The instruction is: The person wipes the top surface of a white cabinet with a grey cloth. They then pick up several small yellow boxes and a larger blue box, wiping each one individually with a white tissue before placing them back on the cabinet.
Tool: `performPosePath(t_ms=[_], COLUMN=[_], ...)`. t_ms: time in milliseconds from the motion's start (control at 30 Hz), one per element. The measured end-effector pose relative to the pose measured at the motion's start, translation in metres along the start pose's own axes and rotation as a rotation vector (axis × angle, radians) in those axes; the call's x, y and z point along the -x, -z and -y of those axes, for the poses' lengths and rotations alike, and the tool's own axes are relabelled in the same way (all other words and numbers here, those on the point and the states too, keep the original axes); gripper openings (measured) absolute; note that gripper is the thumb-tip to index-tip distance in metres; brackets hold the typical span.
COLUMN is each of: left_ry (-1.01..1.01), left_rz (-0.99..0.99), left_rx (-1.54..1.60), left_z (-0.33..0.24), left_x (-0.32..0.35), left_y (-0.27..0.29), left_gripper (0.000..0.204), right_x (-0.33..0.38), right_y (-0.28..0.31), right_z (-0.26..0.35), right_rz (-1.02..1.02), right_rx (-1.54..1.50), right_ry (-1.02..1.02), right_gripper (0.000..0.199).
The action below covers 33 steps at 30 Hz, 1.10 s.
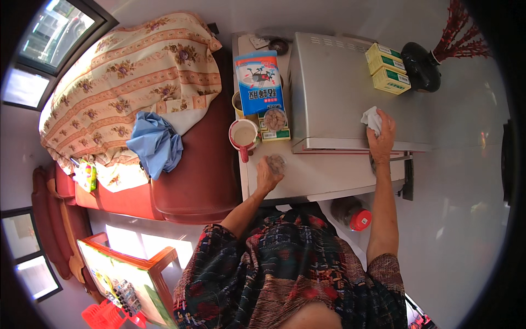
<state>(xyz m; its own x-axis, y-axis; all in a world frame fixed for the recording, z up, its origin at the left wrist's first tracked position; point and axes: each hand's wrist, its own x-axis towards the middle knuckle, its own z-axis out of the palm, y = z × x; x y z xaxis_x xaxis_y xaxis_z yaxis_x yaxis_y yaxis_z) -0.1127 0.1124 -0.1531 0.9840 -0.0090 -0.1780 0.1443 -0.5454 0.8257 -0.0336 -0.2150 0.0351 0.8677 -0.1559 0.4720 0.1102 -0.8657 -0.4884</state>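
Observation:
My left hand (268,176) is closed round a small clear tub of brown nut-like pieces (276,163) on the white table (323,181), near its front edge. My right hand (382,135) presses a crumpled white cloth (372,119) onto the top of a silver metal cabinet (334,90), close to its front edge. Whether the cloth is fabric or paper, I cannot tell. A second clear tub of similar pieces (274,119) stands just beyond my left hand, on a green and yellow box (275,135). Left of it is a white mug with a red handle (244,133), holding a pale content.
A blue flat packet (257,82) lies behind the tubs. Yellow boxes (388,68) and a black vase (421,67) with red sprigs stand on the cabinet's far right. A red-lidded jar (359,219) sits below the table edge. A red sofa (192,186) flanks the left side.

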Motion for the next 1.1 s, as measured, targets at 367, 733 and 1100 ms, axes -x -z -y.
performPosePath(t_ms=[367,733,1100], left_ry=[-0.019,-0.133,-0.123], left_rz=[-0.213,-0.444,-0.425], left_rx=[-0.108,-0.347,-0.248], left_z=[-0.001,-0.086,-0.081], left_x=[-0.006,-0.107,-0.078], left_y=[-0.026,0.022,0.019], left_gripper=[0.096,0.085,0.080], right_x=[-0.005,-0.006,-0.003], right_y=[-0.002,0.001,-0.002], right_z=[0.000,0.008,0.005], right_rz=[0.041,0.014,-0.037], right_rx=[0.057,0.070,0.085], right_ry=[0.008,0.004,0.019], right_gripper=[0.051,0.053,0.054])
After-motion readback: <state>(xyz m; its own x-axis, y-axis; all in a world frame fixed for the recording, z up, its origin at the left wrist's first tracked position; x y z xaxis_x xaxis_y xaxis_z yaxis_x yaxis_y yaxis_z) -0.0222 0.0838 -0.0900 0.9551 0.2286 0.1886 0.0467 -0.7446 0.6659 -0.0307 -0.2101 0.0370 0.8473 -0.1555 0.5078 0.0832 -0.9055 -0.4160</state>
